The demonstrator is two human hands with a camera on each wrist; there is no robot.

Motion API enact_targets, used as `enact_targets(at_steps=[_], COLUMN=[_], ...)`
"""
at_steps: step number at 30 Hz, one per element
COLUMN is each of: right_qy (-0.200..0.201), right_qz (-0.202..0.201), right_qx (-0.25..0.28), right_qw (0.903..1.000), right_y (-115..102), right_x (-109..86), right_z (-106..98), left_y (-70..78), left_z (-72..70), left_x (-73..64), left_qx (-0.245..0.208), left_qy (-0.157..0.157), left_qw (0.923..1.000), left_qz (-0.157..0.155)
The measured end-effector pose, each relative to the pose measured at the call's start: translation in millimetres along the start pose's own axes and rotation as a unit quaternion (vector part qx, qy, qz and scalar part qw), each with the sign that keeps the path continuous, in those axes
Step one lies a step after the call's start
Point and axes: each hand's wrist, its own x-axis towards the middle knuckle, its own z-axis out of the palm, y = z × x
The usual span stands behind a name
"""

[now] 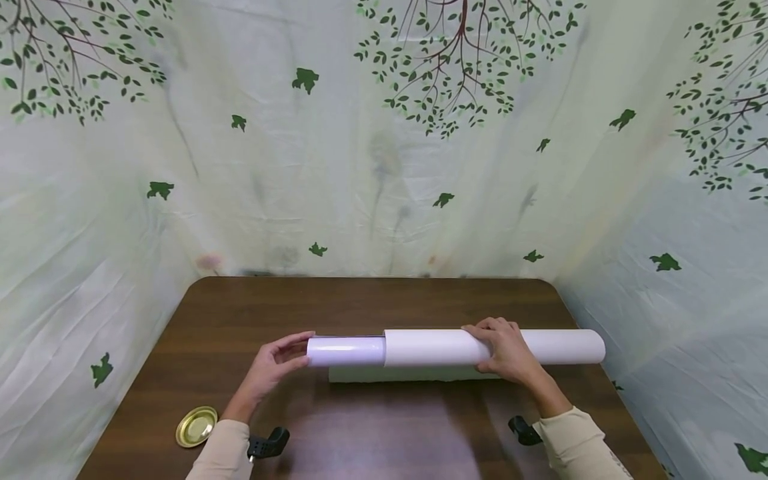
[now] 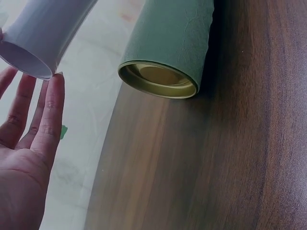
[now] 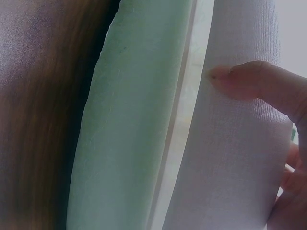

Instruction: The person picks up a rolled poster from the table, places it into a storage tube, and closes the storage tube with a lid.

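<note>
A long white roll of textured sheet (image 1: 432,348) is held level above the table, with a glossy, pale lilac rolled sheet (image 1: 346,352) projecting from its left end. My left hand (image 1: 273,369) pinches the outer rim of the glossy roll between thumb and fingertips; in the left wrist view that end (image 2: 45,36) is hollow. Around the textured roll, right of its middle, my right hand (image 1: 506,350) grips with the thumb on the near side. Beneath both lies a green cardboard tube (image 1: 414,375), partly hidden by them. Its left end shows a gold metal rim (image 2: 184,92).
A round gold metal lid (image 1: 197,427) lies on the brown wooden table (image 1: 288,303), beside my left forearm. Pale cloth with printed leaves and branches (image 1: 384,167) hangs behind the table and along both sides.
</note>
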Motion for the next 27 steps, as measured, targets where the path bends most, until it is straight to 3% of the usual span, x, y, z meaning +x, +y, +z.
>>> enact_targets(at_steps=[13,27], right_qy=[-0.005,0.0], right_qz=[-0.004,-0.013], right_qx=[0.011,0.023], right_qw=[0.9999,0.9996], right_y=[-4.3,0.1], right_x=[3.6,1.3], right_z=[-2.9,0.7], left_y=[2.9,2.0], left_z=[7.3,22.1], left_x=[1.6,3.2], left_qx=[-0.021,-0.046], left_qy=[-0.004,-0.021], left_qw=[0.9995,0.9987], left_qz=[-0.025,0.004])
